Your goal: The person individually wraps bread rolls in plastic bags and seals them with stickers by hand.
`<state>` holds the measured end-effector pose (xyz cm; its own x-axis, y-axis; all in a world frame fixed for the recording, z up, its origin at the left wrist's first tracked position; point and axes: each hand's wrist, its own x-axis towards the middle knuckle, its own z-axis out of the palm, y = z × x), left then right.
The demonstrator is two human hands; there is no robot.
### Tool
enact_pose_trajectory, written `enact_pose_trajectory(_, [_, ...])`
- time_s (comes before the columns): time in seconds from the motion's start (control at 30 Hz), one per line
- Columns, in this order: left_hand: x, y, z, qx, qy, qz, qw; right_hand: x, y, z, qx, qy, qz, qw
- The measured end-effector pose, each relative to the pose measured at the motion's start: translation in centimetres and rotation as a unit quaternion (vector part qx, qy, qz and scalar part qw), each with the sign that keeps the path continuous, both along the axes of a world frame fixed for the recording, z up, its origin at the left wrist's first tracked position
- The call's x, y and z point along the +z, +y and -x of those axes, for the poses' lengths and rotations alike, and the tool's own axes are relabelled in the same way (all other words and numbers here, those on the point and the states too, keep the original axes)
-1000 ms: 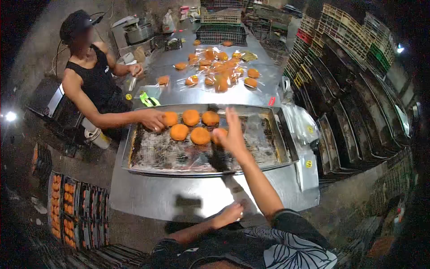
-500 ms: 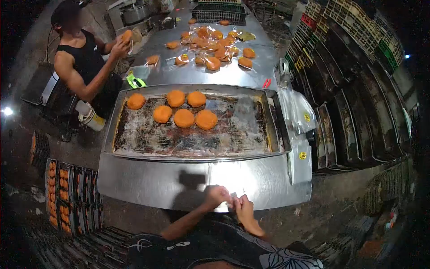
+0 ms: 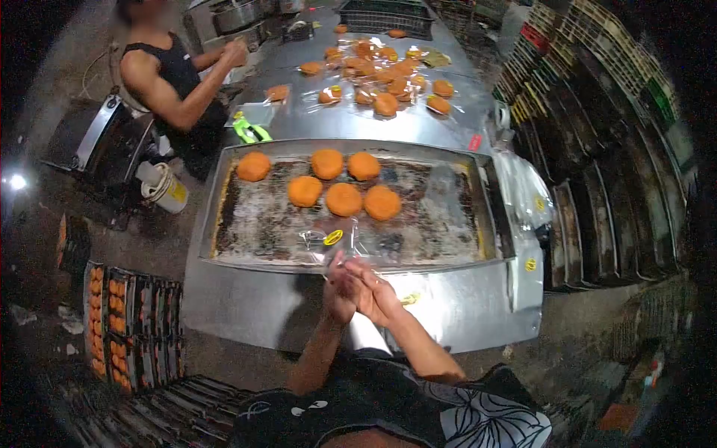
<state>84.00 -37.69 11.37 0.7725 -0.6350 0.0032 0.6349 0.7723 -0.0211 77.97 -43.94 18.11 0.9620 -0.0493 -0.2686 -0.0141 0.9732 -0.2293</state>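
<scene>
A clear plastic bag [image 3: 333,237] with a yellow oval label stretches forward from my hands over the near edge of a metal tray [image 3: 358,263]. My left hand [image 3: 340,295] is closed at the near end of this bag. Beside it, nearly touching, my right hand [image 3: 372,291] has its fingers closed on the same end; the exact grip is partly hidden. In the tray lie several round orange-brown buns [image 3: 344,200], all beyond the bag. The bag looks flat, with no bun in it.
Bagged buns [image 3: 385,104] are heaped on the far table, before a black crate [image 3: 385,19]. Clear bags [image 3: 526,194] lie right of the tray. A co-worker [image 3: 175,82] stands at the left, near a white bucket [image 3: 164,190]. Racks of buns [image 3: 119,321] stand lower left.
My hands have moved forward and slightly left, from the table's front edge to the tray's near side. The labelled bag now shows spread ahead of them. The co-worker's hands have shifted, and the view has turned.
</scene>
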Motion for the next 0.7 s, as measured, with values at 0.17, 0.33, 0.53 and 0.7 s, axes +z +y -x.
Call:
enact_pose_trajectory(0.17, [-1.3, 7.3, -8.1, 0.055, -0.077, -0.198, 0.976, -2.5, -10.9, -7.8, 0.021, 0.11, 0.836, 0.537])
enact_pose_trajectory(0.33, [8.1, 9.7, -9.9, 0.275, -0.031, -0.334, 0.901, -3.3, -9.9, -9.3, -0.177, 0.2, 0.85, 0.454])
enact_pose_trajectory(0.53, [7.3, 5.2, -5.7, 0.211, -0.317, -0.399, 0.834, 6.2, 2.4, -3.9, -0.29, 0.014, 0.882, 0.37])
enact_pose_trajectory(0.7, [8.0, 2.4, -2.6, 0.089, -0.174, -0.303, 0.933, 5.7, 3.1, 1.1, -0.359, 0.014, 0.855, 0.373])
